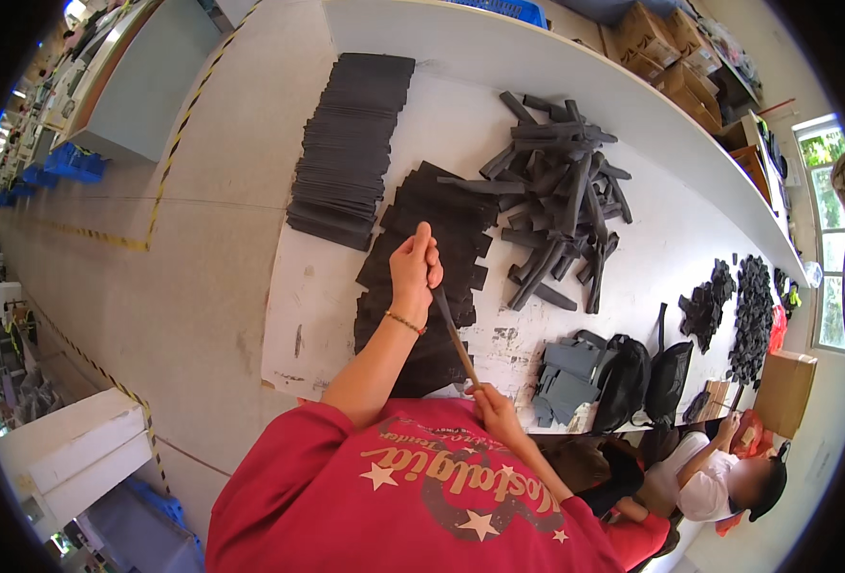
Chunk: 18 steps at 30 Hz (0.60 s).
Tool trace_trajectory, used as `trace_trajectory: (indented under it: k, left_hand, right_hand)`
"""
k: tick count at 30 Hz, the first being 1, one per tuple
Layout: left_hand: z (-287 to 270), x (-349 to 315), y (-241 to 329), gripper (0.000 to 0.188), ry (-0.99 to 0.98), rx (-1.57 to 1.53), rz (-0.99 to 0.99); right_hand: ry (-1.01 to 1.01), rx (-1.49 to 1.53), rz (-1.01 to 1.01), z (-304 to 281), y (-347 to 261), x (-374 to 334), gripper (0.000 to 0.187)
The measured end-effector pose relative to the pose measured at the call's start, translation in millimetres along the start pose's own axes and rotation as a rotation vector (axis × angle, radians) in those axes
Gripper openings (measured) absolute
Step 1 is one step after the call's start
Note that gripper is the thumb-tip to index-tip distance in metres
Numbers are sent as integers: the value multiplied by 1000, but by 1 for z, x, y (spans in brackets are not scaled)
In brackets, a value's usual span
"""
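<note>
My left hand (pixel 415 272) is closed in a fist, thumb up, above a spread of black fabric pieces (pixel 422 229). From its lower side a narrow black fabric strip (pixel 443 304) slants down toward my body. The strip meets a thin brown stick (pixel 462 355); how the two join is too small to tell. Close to my chest, my right hand (pixel 494 411) has its fingers closed round the stick's near end. Beyond my left hand lies a long row of overlapping flat black pieces (pixel 351 143). Rolled or folded black strips (pixel 566 191) are heaped to the right.
The white table (pixel 288 315) has a raised board (pixel 575 48) along its far side. Black bags (pixel 623 382), grey pieces (pixel 567 377) and small dark heaps (pixel 752 315) lie to the right. Another person (pixel 709 473) works at the right end. Cardboard boxes (pixel 647 43) stand behind.
</note>
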<state>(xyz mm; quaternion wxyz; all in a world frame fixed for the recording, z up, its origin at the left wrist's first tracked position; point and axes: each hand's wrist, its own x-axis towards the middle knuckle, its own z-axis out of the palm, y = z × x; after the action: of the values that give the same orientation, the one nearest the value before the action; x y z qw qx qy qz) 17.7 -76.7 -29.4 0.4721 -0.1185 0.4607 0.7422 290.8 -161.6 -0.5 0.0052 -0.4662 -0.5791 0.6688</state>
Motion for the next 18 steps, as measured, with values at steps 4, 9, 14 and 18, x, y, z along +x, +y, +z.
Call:
trace_trajectory:
  k: [4, 9, 14, 18]
  left_hand:
    - [-3, 22, 14, 37, 14, -149, 23]
    - [-7, 43, 28, 35, -27, -293, 23]
    - [5, 14, -29, 33, 11, -503, -273]
    - [9, -15, -32, 26, -11, -190, -292]
  right_hand:
    - [-29, -94, -29, -34, 36, -39, 18]
    - [355, -20, -63, -46, 9, -46, 23]
    - [559, 105, -483, -3, -76, 67, 27]
    - [564, 167, -573, -7, -90, 81, 7]
